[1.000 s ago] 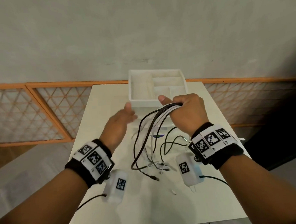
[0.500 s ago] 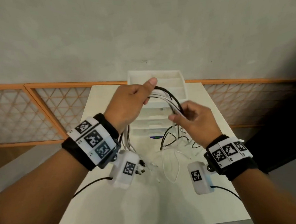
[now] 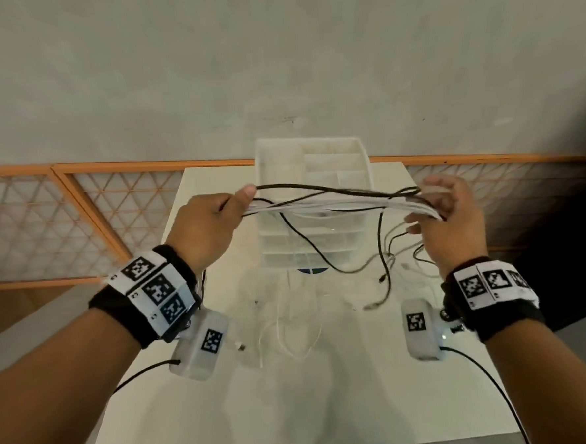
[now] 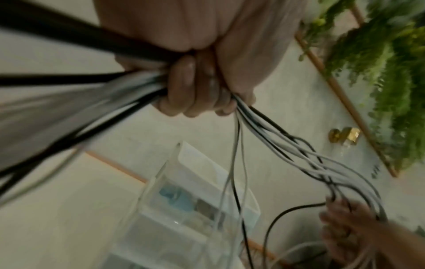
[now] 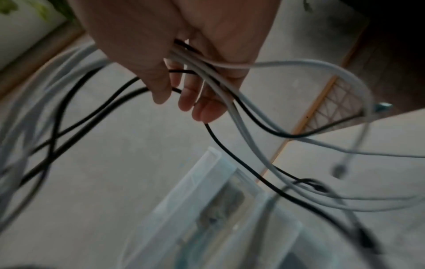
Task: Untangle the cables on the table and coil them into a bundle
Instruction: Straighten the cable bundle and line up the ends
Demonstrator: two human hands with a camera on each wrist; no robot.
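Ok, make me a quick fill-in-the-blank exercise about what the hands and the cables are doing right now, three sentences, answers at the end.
1. The left hand grips the cables in a closed ____.
2. The cables are stretched between both hands above the white plastic ____ on the table.
3. The cables in the right hand come in two colours, white and ____.

Missing words: fist; organizer; black

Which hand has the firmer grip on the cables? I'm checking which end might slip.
The left hand: its fingers curl fully into a fist round the cables. The right hand holds them looser, fingers only partly bent.
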